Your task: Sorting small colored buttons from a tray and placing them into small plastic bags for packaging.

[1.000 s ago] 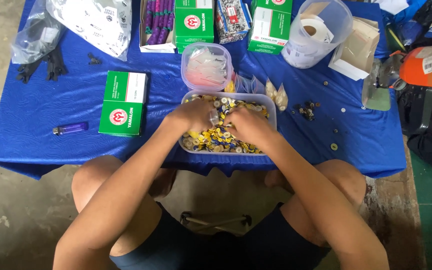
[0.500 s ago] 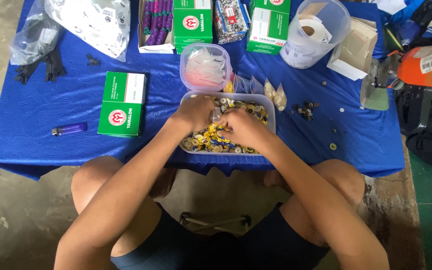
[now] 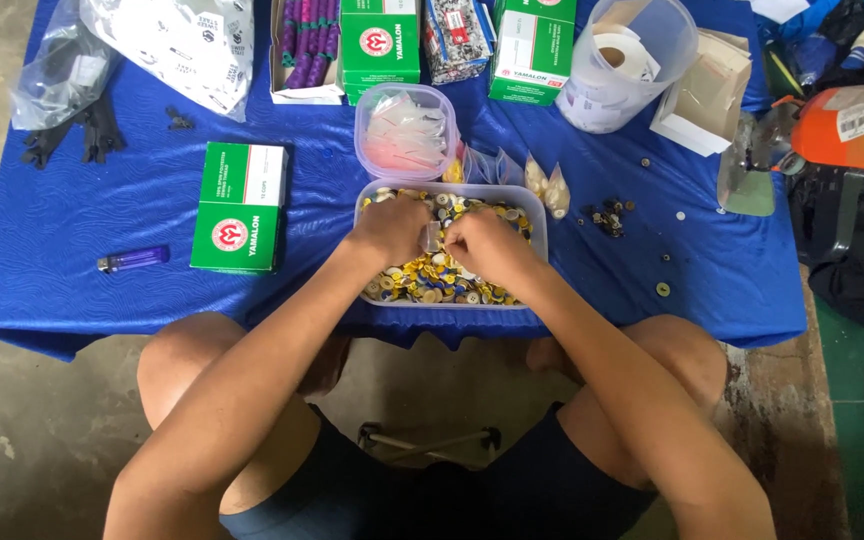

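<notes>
Concrete floor, low counter point(image 3: 72, 290) draped in a wrinkled glossy blue cloth, person seated at its near edge with knees under it. Largest item in reach: a clear rectangular plastic tub point(image 3: 542, 225) at the front edge, filled with small round buttons point(image 3: 422, 285), mostly yellow, white and dark. Both hands are inside it. Left hand point(image 3: 392, 228) and right hand point(image 3: 482, 243) meet at the middle, fingers pinched together on a small clear plastic bag point(image 3: 433, 237) held just above the pile. Sorting looks mid-way: the tub is still heaped, while a few small filled bags point(image 3: 546, 186) lie just behind its right corner and loose dark buttons point(image 3: 609, 215) sit scattered to the right. Behind the tub a round clear container point(image 3: 404, 130) holds empty flat bags. Green cardboard box point(image 3: 240, 206) to the left, purple lighter point(image 3: 133, 259) beyond it.
</notes>
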